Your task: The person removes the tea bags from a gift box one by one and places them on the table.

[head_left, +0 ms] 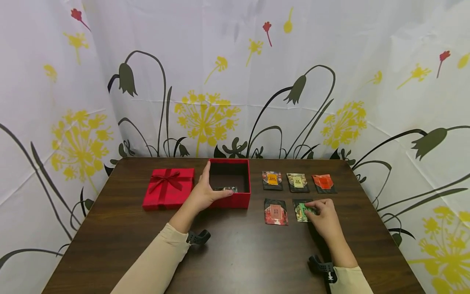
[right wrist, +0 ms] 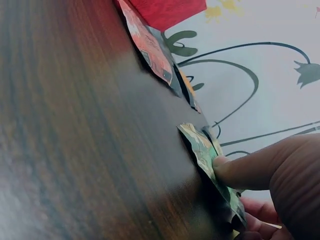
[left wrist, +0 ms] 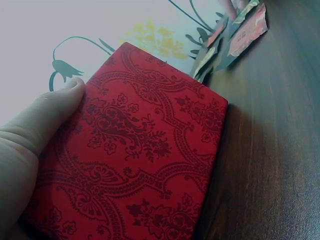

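Observation:
My left hand [head_left: 204, 193] grips the near left corner of an open red gift box [head_left: 235, 201], its thumb lying along the front rim. In the left wrist view the patterned wall of the red box [left wrist: 135, 145] fills the middle. Part of a small dark packet [head_left: 232, 189] shows inside the box near the front wall. Over on the right, my right hand [head_left: 326, 218] pinches the right side of a green-and-black packet [head_left: 300, 212]. The right wrist view has the thumb on top of this green packet [right wrist: 200, 150], one edge slightly off the wood.
Left of the box lies a red lid [head_left: 169, 190] with a ribbon bow. A red-pink packet [head_left: 276, 212] is beside the green one. Behind them are a yellow-labelled packet [head_left: 272, 180], a pale-labelled packet [head_left: 298, 182] and an orange packet [head_left: 324, 183]. A floral curtain [head_left: 235, 81] hangs behind the table [head_left: 235, 253].

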Demonstrator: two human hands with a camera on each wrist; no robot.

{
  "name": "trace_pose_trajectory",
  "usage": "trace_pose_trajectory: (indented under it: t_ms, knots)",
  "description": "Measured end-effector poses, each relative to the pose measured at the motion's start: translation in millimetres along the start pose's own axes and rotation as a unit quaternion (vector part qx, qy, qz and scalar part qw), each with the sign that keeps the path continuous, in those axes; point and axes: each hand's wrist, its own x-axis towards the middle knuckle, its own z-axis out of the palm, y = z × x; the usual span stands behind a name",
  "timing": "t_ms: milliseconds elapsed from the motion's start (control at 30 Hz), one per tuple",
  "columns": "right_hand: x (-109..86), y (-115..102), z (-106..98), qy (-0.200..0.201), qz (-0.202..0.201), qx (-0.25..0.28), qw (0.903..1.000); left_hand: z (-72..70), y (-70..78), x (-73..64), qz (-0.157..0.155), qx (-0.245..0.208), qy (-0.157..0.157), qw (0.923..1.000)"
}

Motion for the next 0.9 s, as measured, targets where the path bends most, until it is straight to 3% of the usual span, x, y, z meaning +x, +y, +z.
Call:
trace_pose_trajectory:
  t_ms: [900]
  knots:
    - [-1.0, -1.7, 9.6, -0.01, 0.02, -0.047, 0.9987, -0.4, -0.9, 1.3, -0.001, 0.002, 0.001, 1.0]
